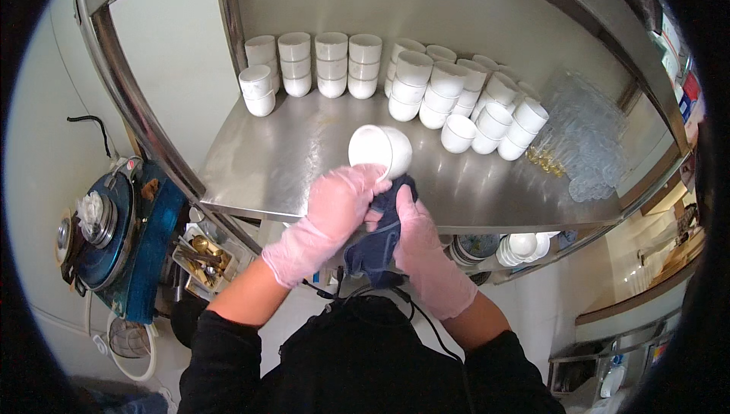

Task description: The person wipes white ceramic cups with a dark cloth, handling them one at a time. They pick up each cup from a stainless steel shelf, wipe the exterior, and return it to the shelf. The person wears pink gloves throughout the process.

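My left hand [342,197], in a pink disposable glove, grips the rim of a white ceramic cup [399,153]. The cup lies tilted sideways above the front part of a stainless steel shelf, its mouth facing left. A dark blue cloth [373,248] hangs just below the cup, held in my right hand [419,226], gloved in pink too. One end of the cloth touches or nearly touches the underside of the cup. Behind, stacked white cups [332,63] stand in a row at the back, and more stacks [438,94] stand to the right. My left fingertips are partly hidden.
A single cup [458,133] stands before the right stacks. Clear plastic packets with gold ends [587,134] lie at the shelf's right. Steel posts [142,112] frame the shelf [256,169]. Bowls [522,247] sit below it; a cutlery container [208,260] is at lower left.
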The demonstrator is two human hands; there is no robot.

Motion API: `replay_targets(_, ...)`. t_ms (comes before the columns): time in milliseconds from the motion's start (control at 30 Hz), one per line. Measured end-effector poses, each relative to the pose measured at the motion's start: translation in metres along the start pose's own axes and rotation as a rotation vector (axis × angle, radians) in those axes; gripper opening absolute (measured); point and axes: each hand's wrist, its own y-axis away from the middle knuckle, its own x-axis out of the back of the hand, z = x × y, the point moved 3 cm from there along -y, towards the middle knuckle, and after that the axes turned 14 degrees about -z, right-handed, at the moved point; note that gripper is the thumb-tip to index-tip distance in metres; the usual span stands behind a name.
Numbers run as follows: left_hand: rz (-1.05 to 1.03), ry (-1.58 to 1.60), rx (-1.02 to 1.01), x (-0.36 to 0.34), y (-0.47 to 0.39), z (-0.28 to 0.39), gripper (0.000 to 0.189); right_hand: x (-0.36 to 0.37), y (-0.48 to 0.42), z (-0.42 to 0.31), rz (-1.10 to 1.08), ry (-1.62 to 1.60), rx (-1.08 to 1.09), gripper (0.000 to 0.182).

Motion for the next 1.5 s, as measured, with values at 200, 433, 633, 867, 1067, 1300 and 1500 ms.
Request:
replay_targets(200, 0.045, 0.138, -0.112, -0.004, -0.054, 0.012, 0.015, 0.079, -0.029, -0.048, 0.360, 1.448, 0.686, 0.033)
replay_targets(433, -0.036, 0.157, -0.217, -0.064, -0.124, 0.040, 0.015, 0.074, -0.025, -0.048, 0.235, 1.728, 0.335, 0.036)
replay_targets(633, -0.149, 0.110, -0.154, -0.107, -0.169, 0.046, 0.018, 0.079, -0.026, -0.048, 0.184, 1.683, 0.256, 0.038)
replay_targets(867, -0.216, 0.114, -0.077, -0.128, -0.181, 0.039, 0.020, 0.080, -0.026, -0.051, 0.129, 1.695, 0.230, 0.039)
replay_targets(1067, -0.183, 0.203, -0.096, -0.131, -0.180, 0.033, 0.024, 0.082, -0.029, -0.045, 0.149, 1.711, 0.373, 0.037)
replay_targets(1300, -0.136, 0.139, -0.084, -0.079, -0.149, 0.025, 0.029, 0.082, -0.024, -0.050, 0.246, 1.736, 0.299, 0.036)
replay_targets(1500, 0.120, -0.180, 0.096, -0.032, -0.099, -0.096, 0.031, 0.074, -0.024, -0.047, 0.300, 1.677, 0.366, 0.034)
